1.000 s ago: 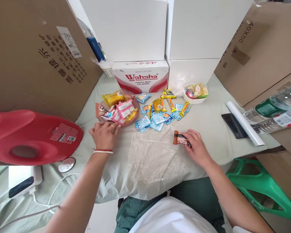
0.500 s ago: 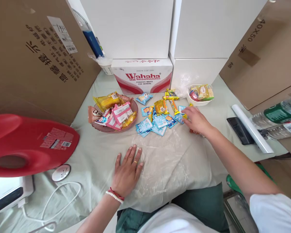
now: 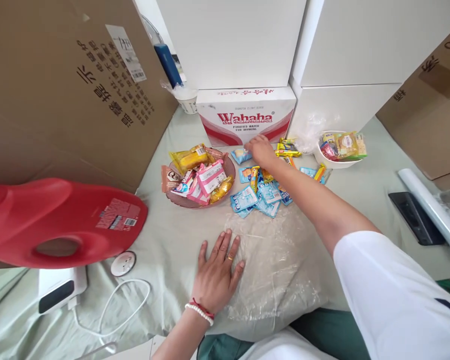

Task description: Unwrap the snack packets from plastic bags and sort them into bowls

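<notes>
My left hand lies flat, fingers spread, on the clear plastic sheet over the tablecloth. My right hand reaches to the far side of the snack pile, its bent fingers closed at the right end of a small blue snack packet. That end of the packet is hidden by the fingers. Under my right forearm lie several flat blue sachets and yellow-wrapped sticks, partly covered. To their left stands a pink glass bowl filled with wrapped snacks.
A Wahaha water carton stands behind the snacks, with a white snack tub to the right. At left are a red jug, a white device with a cable and a large cardboard box. A phone lies far right.
My right hand has moved left and away from me, from the right edge of the pile to the blue packet. My left hand stays flat. The view has swung left.
</notes>
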A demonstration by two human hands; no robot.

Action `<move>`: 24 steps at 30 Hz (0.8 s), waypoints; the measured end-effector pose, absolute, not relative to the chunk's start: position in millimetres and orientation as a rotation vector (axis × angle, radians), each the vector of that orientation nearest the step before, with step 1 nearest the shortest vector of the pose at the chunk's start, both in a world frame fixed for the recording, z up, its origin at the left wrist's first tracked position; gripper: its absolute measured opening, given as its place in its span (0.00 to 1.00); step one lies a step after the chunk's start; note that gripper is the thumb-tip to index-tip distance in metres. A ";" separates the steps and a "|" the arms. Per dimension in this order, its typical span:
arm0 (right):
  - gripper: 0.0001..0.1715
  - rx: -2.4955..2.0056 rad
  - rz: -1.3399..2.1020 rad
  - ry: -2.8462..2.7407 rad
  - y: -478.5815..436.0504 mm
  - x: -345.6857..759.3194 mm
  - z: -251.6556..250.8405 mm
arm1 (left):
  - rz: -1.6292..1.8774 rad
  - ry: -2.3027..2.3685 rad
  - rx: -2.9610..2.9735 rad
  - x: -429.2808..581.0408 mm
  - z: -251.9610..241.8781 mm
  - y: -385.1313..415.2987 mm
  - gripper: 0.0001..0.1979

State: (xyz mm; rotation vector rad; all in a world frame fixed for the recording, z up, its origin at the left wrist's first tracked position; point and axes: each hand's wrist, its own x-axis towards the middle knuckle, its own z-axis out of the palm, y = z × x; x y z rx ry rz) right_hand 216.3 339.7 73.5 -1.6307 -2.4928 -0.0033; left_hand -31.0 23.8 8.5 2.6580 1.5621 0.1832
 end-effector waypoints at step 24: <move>0.36 -1.811 0.169 -2.425 353.2 202.5 60.8 | 0.194 1.554 2.626 -26.1 12.8 21.2 0.33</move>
